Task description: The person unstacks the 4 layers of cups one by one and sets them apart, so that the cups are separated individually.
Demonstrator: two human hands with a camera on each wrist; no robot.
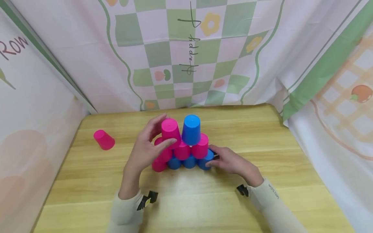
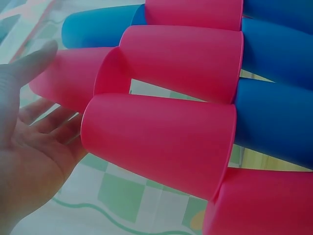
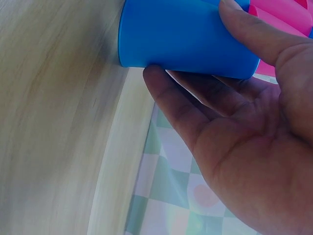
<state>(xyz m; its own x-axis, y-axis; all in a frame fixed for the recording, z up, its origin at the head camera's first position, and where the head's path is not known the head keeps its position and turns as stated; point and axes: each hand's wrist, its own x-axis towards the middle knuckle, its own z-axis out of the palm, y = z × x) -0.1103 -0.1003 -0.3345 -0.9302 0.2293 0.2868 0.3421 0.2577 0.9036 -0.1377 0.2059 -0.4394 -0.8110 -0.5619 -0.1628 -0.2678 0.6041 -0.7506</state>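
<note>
Upside-down cups form a stack at the table's middle. Its bottom row has one pink cup (image 1: 158, 165) at the left end and blue cups beside it; a row of pink cups (image 1: 182, 151) stands above. On the third level, my left hand (image 1: 144, 147) holds a pink cup (image 1: 170, 127) between thumb and fingers, left of a blue cup (image 1: 191, 129). In the left wrist view the held cup's rim meets the pink cups (image 2: 161, 142) below. My right hand (image 1: 230, 160) grips the bottom row's rightmost blue cup (image 3: 181, 36), thumb and fingers on opposite sides.
A single pink cup (image 1: 104, 140) stands apart on the wooden table (image 1: 186, 204), left of the stack. Printed curtains (image 1: 186, 58) hang behind the table's far edge and along both sides.
</note>
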